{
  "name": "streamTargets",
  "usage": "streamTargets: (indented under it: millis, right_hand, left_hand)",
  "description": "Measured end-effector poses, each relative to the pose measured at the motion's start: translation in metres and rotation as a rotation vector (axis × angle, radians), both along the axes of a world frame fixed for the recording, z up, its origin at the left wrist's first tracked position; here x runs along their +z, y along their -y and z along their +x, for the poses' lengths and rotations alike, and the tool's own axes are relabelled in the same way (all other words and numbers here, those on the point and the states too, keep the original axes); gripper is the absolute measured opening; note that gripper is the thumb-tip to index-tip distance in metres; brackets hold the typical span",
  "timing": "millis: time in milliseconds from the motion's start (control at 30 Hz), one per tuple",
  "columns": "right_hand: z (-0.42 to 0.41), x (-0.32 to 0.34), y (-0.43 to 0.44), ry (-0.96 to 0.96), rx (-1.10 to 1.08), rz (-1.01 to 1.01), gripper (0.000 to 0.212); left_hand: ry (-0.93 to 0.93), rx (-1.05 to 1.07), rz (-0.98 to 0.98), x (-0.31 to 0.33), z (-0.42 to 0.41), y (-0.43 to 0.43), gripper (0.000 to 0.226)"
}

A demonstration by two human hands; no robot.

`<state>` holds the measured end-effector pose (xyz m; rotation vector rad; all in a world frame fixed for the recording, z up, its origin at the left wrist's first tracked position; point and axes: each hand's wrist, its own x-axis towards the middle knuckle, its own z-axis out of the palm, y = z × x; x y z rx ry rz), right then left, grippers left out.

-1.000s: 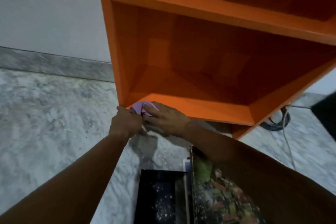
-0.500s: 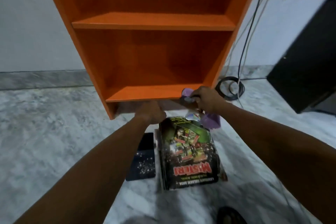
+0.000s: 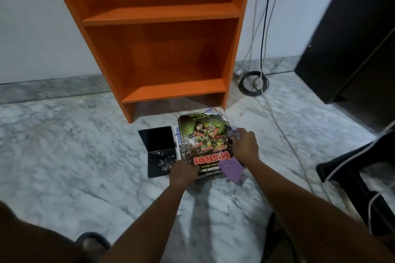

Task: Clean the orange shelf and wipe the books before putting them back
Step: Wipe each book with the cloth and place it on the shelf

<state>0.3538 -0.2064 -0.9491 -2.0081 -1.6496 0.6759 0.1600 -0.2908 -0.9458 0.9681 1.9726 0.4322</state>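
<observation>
The top book [image 3: 204, 145], lying on the floor [image 3: 64, 145], is gripped at its near corner by the left hand [image 3: 183, 174]. A purple cloth [image 3: 232, 167] is clutched in the right hand [image 3: 244, 147] at the book's right edge. The orange shelf [image 3: 162, 15] stands just beyond the 2 grips. The cover looks torn at the edge farthest from the left hand, so it could be ripped further by hard wiping.

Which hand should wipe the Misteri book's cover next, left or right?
Right, most likely. The right hand grips the purple cloth at the right edge of the Misteri book, while the left hand holds its near corner and can steady it.
</observation>
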Motion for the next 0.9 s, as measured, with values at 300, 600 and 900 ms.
streamTargets:
  millis: [300,600,900]
  right_hand:
    - [0.011,-0.015,0.038,-0.01,0.066,-0.088,0.025]
    - [-0.051,0.03,0.067,-0.342,0.287,0.285,0.036]
    - [-0.107,0.051,0.022,-0.452,0.413,0.251,0.046]
  left_hand:
    - [0.626,0.188,0.059,0.0,-0.009,-0.021,0.024]
    - [0.783,0.143,0.229,0.051,-0.017,-0.027,0.047]
    - [0.581,-0.178,0.359,0.084,-0.032,-0.001,0.068]
